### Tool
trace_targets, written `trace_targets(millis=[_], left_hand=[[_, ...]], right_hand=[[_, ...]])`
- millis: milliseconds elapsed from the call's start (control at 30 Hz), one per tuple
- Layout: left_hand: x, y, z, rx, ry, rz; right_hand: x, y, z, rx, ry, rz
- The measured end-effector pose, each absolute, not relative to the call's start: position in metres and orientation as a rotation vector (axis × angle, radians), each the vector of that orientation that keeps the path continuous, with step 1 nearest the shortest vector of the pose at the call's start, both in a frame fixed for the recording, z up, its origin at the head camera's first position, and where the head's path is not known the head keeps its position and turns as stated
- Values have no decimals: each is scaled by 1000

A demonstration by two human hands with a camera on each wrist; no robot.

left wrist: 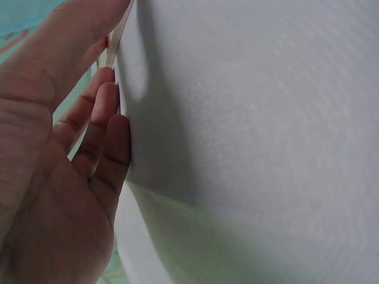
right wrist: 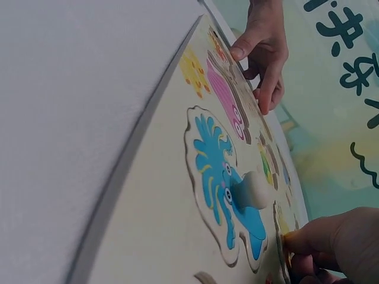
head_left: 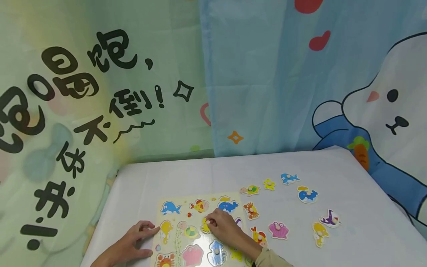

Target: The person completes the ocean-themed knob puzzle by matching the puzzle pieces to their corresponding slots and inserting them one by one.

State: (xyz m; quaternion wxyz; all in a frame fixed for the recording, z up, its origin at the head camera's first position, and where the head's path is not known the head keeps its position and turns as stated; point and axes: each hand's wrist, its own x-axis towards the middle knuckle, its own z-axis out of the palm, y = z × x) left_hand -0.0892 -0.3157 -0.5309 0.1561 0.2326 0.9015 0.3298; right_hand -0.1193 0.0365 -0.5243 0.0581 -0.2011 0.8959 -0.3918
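Observation:
A wooden puzzle board (head_left: pixel 176 200) with sea-animal pictures lies near the front of the white table. Over its middle, my right hand (head_left: pixel 221 224) pinches the light knob of a yellow puzzle piece (head_left: pixel 204 226), partly hidden by the fingers. Whether that piece is fully seated I cannot tell. My left hand (head_left: pixel 136 241) rests at the board's left edge, thumb and index finger touching it. A blue octopus piece (right wrist: pixel 222 183) with a round wooden knob sits in its recess, nearer me than the right hand. The pink recess (head_left: pixel 192 255) holds no knobbed piece.
Loose knobbed pieces lie right of the board: a turtle (head_left: pixel 250 190), a star (head_left: pixel 269 184), a crab (head_left: pixel 251 210), a pink shell-like piece (head_left: pixel 278 230), whales and several others. A printed curtain (head_left: pixel 247 92) hangs behind the table.

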Motion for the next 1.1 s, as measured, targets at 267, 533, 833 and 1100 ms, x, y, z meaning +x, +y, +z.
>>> trace_targets(millis=[267,533,833,1100], left_hand=[[-90,-313,-529,565,2556,942],[-90,-314,-528,640,2594,956],[-89,-315,-529,638,2580,968],[-90,-315,-528,626,2576,959]], right_hand=[[-120,36,-521,-593,2743,-1088],[-119,35,-514,-570,2751,-1004],[-119,35,-516,-537,2755,-1005],[-118,38,-516,-544,2746,-1043]])
